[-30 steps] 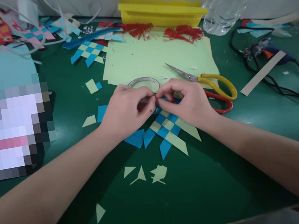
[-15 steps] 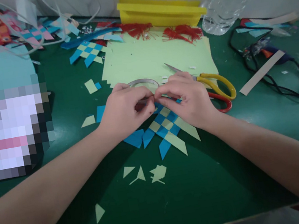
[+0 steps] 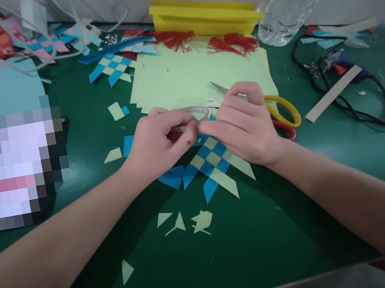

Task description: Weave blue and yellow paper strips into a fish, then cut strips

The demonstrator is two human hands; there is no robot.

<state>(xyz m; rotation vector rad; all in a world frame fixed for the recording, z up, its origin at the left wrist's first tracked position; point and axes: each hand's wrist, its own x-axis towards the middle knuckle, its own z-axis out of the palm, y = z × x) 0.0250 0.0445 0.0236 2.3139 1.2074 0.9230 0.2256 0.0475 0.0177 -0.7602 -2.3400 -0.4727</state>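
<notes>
My left hand [image 3: 165, 141] pinches a narrow roll of tape [image 3: 202, 111], whose ring shows beyond the fingers. Curled and closed, my right hand [image 3: 245, 127] brings its fingertips against the left fingertips at the near side of the roll. Whatever lies between those right fingers is hidden. Below the hands lies a woven blue and pale-green paper piece [image 3: 213, 160] with pointed strip ends. Scissors [image 3: 285, 110] with yellow and red handles lie behind my right hand, partly covered by it.
Pale-green paper sheets [image 3: 198, 73] lie behind the hands, near red tassels [image 3: 234, 44] and a folded yellow paper piece [image 3: 205, 17]. A clear plastic bottle [image 3: 279, 24] and a black cable [image 3: 362, 114] are right. Paper scraps [image 3: 202, 220] lie in front; a blurred-out device [image 3: 14, 170] is left.
My right hand has turned and its fingers have curled up more. The tape roll has shifted slightly right and down. My left hand keeps nearly the same place.
</notes>
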